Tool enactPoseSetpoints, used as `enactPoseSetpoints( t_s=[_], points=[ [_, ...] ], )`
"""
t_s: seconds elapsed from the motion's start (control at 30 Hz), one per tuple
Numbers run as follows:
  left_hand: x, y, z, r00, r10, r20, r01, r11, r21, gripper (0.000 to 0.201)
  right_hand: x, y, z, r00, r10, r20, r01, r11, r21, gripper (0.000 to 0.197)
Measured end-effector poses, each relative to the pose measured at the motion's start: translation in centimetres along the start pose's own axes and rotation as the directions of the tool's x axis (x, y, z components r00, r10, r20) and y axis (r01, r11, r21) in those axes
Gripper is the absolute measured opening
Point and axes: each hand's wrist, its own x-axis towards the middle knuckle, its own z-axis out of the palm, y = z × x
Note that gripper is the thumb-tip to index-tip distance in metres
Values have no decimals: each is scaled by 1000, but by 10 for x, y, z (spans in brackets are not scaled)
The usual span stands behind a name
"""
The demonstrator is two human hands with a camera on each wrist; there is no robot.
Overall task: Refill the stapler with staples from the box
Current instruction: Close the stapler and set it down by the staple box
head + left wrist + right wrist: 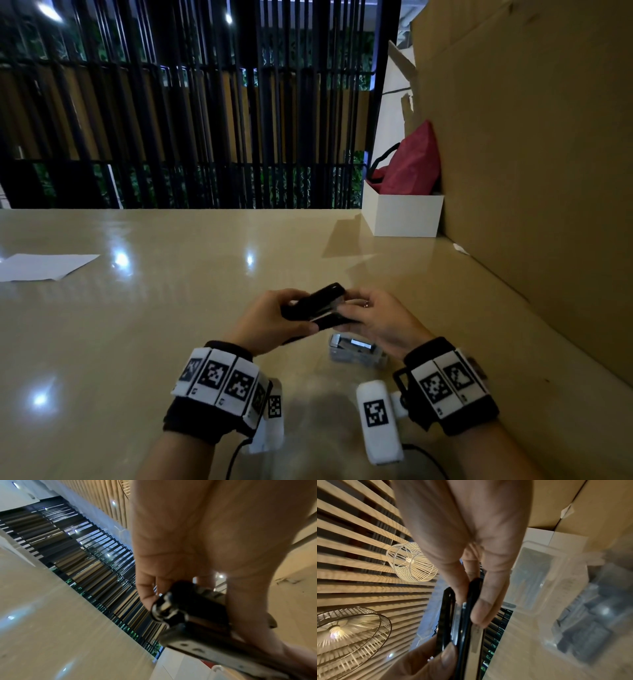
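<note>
A black stapler (313,303) is held above the table between both hands, its top cover lifted away from the metal magazine. My left hand (274,320) grips its rear end; the hinge (164,609) and the metal rail (205,651) show in the left wrist view. My right hand (371,317) pinches the front end, fingers (482,608) on the black body (447,622). A small clear box of staples (356,351) lies on the table right under my right hand, and it appears blurred (539,577) in the right wrist view.
A tall cardboard wall (534,154) runs along the right side of the glossy beige table (154,342). A white box (404,214) with a red bag (411,161) stands at the back right. A sheet of paper (44,267) lies far left. Black railing behind.
</note>
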Motion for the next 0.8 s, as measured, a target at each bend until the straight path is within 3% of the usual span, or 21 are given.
enactPoseSetpoints(
  t_s=[0.1,0.17,0.23,0.3,0.37,0.43,0.53,0.7,0.8],
  points=[
    [0,-1,-1,999,-50,-14,51,996,76,44,2,2,2,999,39,14,-39,999,3,23],
    [0,-2,-4,996,-87,-30,90,989,117,44,3,4,-1,996,71,-58,-84,963,-258,25],
    [0,-4,-6,990,-124,-63,132,979,153,46,1,6,-7,988,90,-128,-151,763,-629,25],
    [1,-6,-7,981,-166,-103,183,965,185,47,-1,8,-10,978,141,-154,-207,555,-805,25],
    [3,-8,-4,964,-215,-154,244,949,200,47,-1,10,-11,967,178,-182,-243,431,-869,26],
    [5,-7,1,936,-294,-191,326,931,165,44,1,12,-11,961,183,-209,-264,374,-889,30],
    [11,-2,14,907,-389,-162,413,896,161,37,3,12,-11,961,181,-209,-261,341,-903,31],
    [23,6,31,904,-422,-76,424,853,305,57,-1,9,-15,957,208,-200,-252,267,-930,28],
    [26,7,36,902,-428,-62,421,835,355,57,-3,7,-22,956,222,-190,-247,268,-931,26]
  ],
)
